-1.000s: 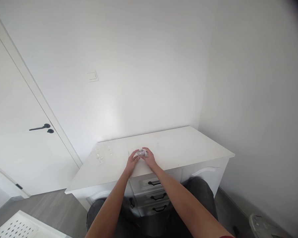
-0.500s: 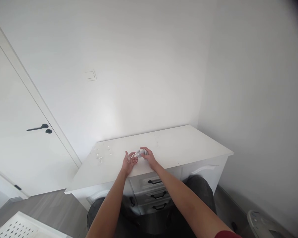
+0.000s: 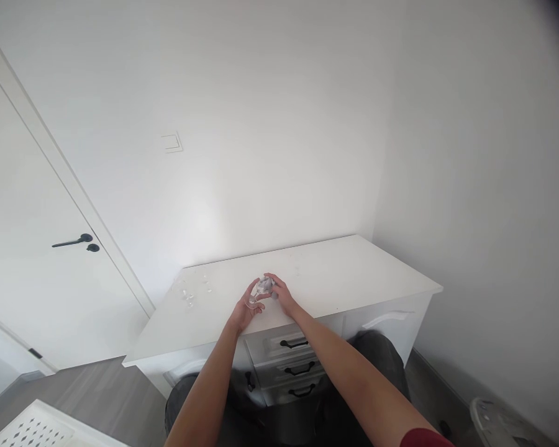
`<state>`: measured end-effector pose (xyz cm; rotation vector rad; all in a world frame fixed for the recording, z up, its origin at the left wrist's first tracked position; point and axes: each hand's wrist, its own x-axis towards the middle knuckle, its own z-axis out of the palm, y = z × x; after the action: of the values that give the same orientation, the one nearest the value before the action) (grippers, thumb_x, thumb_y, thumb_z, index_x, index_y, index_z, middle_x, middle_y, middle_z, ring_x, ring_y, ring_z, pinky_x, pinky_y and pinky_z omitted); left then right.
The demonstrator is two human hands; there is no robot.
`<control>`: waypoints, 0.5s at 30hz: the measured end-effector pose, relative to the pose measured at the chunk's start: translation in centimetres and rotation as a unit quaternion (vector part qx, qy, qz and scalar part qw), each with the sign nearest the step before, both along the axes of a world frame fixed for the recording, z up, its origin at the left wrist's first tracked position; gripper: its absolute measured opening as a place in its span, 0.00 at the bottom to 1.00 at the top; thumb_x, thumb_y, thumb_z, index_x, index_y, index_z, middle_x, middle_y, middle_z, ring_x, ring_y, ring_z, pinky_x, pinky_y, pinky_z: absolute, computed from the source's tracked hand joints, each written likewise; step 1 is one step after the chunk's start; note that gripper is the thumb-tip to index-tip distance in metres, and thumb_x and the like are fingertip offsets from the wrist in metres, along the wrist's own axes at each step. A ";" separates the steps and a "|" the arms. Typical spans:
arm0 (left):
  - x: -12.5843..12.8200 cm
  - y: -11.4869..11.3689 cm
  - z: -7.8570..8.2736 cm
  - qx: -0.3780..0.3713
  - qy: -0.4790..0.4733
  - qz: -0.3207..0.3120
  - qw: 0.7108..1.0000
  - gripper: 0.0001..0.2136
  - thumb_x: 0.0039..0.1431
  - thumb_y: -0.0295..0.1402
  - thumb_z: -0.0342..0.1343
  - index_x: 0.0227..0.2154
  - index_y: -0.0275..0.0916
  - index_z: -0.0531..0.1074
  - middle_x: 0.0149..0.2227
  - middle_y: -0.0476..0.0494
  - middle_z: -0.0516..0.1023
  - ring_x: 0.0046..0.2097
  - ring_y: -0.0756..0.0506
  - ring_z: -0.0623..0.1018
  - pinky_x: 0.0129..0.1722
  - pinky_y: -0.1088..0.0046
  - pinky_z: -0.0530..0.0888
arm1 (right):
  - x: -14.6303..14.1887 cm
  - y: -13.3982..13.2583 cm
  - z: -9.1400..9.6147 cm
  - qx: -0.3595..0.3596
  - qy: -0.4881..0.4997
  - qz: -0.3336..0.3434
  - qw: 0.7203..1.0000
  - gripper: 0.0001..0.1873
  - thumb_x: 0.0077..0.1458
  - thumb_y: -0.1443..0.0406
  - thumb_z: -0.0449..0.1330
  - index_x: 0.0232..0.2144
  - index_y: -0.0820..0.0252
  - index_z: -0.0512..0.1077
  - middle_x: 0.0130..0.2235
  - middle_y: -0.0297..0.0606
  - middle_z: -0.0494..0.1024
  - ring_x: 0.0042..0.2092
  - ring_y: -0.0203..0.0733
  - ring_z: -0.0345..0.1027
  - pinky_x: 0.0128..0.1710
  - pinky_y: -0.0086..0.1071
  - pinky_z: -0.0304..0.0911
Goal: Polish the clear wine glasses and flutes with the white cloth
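Observation:
Over the front part of a white desk (image 3: 354, 273), both my hands meet around a small clear glass (image 3: 255, 297). My left hand (image 3: 245, 308) curls its fingers round the glass's lower end. My right hand (image 3: 279, 293) presses a crumpled grey cloth (image 3: 265, 284) against the glass's other end, fingers closed on it. Much of the glass is hidden by the cloth and my fingers.
A few small clear glass pieces (image 3: 189, 290) lie at the desk's back left. Drawers with black handles (image 3: 294, 343) sit under the desk, above my knees. A white door with a black handle (image 3: 73, 241) is on the left, a white perforated object (image 3: 32, 428) at bottom left.
My left hand, spread open half a second ago with the glass resting on it, has curled back round the glass. The right hand with the cloth stays at the glass.

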<state>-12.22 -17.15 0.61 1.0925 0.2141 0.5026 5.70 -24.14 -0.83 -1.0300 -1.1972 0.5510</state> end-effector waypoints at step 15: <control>0.1 -0.6 0.0 0.050 0.028 0.001 0.998 0.48 0.58 0.32 0.68 0.72 0.54 0.42 0.55 0.30 0.72 0.30 0.52 0.74 0.36 0.72 0.69 | 1.4 -0.2 -0.9 0.066 -0.179 -0.184 0.964 0.20 0.68 0.59 0.58 0.58 0.61 0.66 0.57 0.46 0.68 0.56 0.49 0.66 0.57 0.49 0.64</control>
<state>-12.12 -17.78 0.57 1.2051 0.2407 0.4896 7.14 -24.37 -1.75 -1.2331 -1.2938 -0.0104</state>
